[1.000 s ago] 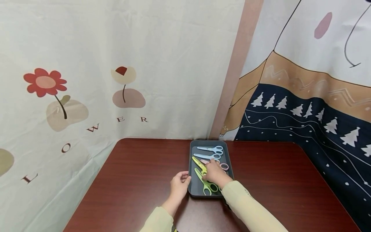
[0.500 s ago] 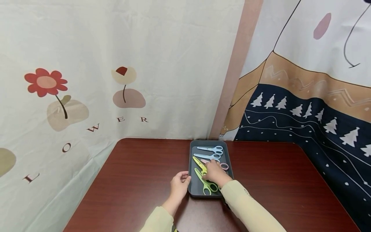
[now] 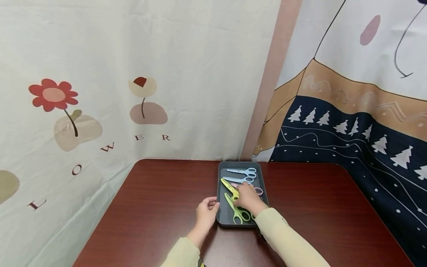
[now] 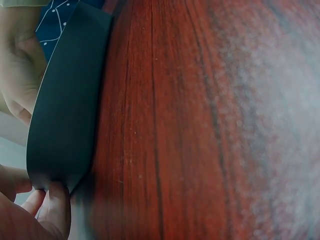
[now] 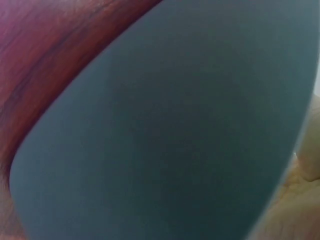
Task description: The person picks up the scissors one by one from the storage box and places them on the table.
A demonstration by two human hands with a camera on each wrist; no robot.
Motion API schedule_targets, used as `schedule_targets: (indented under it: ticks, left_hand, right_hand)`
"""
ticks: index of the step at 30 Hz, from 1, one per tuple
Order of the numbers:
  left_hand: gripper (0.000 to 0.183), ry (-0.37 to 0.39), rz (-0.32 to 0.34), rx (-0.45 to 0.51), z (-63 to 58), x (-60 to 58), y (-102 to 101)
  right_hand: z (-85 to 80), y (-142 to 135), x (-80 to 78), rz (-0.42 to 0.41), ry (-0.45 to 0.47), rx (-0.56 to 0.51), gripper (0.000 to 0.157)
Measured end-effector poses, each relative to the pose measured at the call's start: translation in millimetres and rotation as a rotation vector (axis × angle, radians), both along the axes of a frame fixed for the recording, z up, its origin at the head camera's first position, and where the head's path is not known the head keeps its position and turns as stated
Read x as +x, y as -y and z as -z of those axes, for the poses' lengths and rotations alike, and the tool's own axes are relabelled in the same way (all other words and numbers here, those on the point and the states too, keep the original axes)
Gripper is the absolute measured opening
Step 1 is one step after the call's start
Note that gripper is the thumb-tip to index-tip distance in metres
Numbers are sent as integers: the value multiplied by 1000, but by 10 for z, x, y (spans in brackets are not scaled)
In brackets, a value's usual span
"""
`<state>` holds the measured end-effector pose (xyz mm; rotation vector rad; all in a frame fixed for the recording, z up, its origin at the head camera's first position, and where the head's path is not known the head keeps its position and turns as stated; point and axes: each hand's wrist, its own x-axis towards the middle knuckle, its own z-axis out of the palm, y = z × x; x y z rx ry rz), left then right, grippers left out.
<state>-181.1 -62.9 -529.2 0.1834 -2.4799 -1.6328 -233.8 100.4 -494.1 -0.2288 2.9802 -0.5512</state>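
A dark grey tray (image 3: 221, 221) holds several children's scissors near the table's far edge. My left hand (image 3: 207, 214) grips the tray's left side, with thumb and fingers right at its rim in the left wrist view. Inside the tray, my right hand (image 3: 248, 199) pinches the yellow scissors (image 3: 228, 186), whose handles are mostly hidden under it. Green scissors (image 3: 237, 212) lie just nearer, handles towards me. Beyond the hand are pink scissors (image 3: 258, 188), partly covered. Two light blue pairs, the back scissors (image 3: 241, 171) and the front scissors (image 3: 236, 180), lie across the far end.
The brown wooden table (image 3: 160, 207) extends to both sides of the tray. Behind it hangs a pale printed curtain (image 3: 200, 74), and a dark blue printed cloth (image 3: 333, 141) hangs at the right. The tray's outer wall (image 5: 165, 125) fills most of the right wrist view.
The yellow scissors have shifted slightly, their tip moving a little away and to the left. The green scissors have moved very slightly too. The left hand keeps its place on the tray.
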Motion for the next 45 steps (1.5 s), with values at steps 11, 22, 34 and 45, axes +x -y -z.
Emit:
schedule_targets:
  ticks: [11,22,34,45]
  left_hand:
    - [20,-13,4,1,19,-9,-2]
    - [19,9,1,-3,2,-6,3]
    - [20,18,4,0,-2,8,-4]
    - [20,16,1,-5,-17,16,5]
  right_hand:
    - [-65,-177,-29,16,-36,14,50]
    - [-110,-369,-27,56,-50,3,57]
    - [-111,-480,-20,70,-39,-4,57]
    - [-173,-583,-30,101,-40,-14,57]
